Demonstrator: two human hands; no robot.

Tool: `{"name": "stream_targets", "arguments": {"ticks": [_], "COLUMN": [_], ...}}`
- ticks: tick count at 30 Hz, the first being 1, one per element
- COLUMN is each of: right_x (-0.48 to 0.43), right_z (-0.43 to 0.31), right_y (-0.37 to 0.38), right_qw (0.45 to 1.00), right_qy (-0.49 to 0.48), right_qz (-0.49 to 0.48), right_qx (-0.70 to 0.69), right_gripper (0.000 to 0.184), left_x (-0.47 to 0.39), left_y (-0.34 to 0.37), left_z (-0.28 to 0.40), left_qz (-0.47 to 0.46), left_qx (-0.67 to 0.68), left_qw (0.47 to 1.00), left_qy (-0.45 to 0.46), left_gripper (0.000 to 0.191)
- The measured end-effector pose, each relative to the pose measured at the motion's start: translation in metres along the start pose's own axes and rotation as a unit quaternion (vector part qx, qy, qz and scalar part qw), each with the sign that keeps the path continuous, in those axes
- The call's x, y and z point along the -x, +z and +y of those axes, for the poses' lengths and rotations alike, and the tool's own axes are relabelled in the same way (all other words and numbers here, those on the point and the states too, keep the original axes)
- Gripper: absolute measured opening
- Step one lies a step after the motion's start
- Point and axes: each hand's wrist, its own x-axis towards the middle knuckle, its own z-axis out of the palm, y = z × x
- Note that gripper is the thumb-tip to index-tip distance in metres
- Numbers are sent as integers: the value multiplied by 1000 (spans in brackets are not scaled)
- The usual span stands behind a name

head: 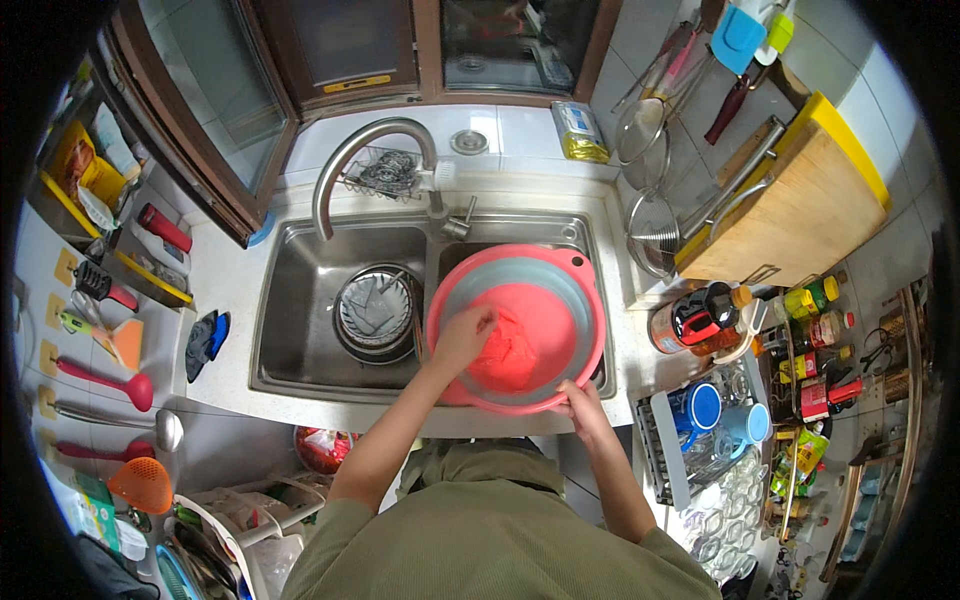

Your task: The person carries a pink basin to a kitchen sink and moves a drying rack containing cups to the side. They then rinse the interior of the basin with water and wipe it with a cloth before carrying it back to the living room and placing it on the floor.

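Observation:
A round pink and grey plastic basin (566, 322) sits over the right bowl of the steel sink, its near rim reaching the counter's front edge. My right hand (583, 405) grips that rim at the lower right. Inside the basin, at its left, lies a crumpled red plastic bag or cloth (510, 352); which it is I cannot tell. My left hand (471, 331) has its fingertips drawn together on the red thing's upper left part. Stacked dishes (375, 307) stand in the left sink bowl (300, 322).
The curved faucet (375, 127) arches over the left bowl. Behind it is a wire rack with steel scourers (390, 172). Cutting boards (795, 210) and strainers (652, 232) hang at right, above bottles and a rack with mugs (694, 409). A dark and blue cloth (206, 341) lies at left.

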Motion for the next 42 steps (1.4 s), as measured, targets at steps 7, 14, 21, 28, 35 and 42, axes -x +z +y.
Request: {"name": "stream_targets", "arguments": {"ticks": [7,14,21,28,35,42], "right_x": [-16,-56,-65,-71,-65,-77], "right_z": [-11,-13,-35,-52,-60,-57], "right_y": [-46,-78,-57,-35,-12,-5], "right_qw": [991,970,791,696,661,649], "right_qy": [-87,-150,-228,-240,-323,-406], "right_qz": [57,79,248,274,279,279], "right_qx": [82,174,510,619,617,580], "right_gripper": [25,25,40,54,61,63], "left_x": [-28,-39,-44,-41,-34,-30], "left_y": [10,-3,-7,-12,-22,-35], "left_z": [44,77,60,45,25,17], "left_qz": [-30,5,32,16,11,16], "left_qx": [347,498,495,487,499,520], "left_qw": [926,859,859,862,852,839], "left_qy": [-144,-118,-128,-141,-156,-161], "left_gripper": [8,8,11,13,12,17]}}
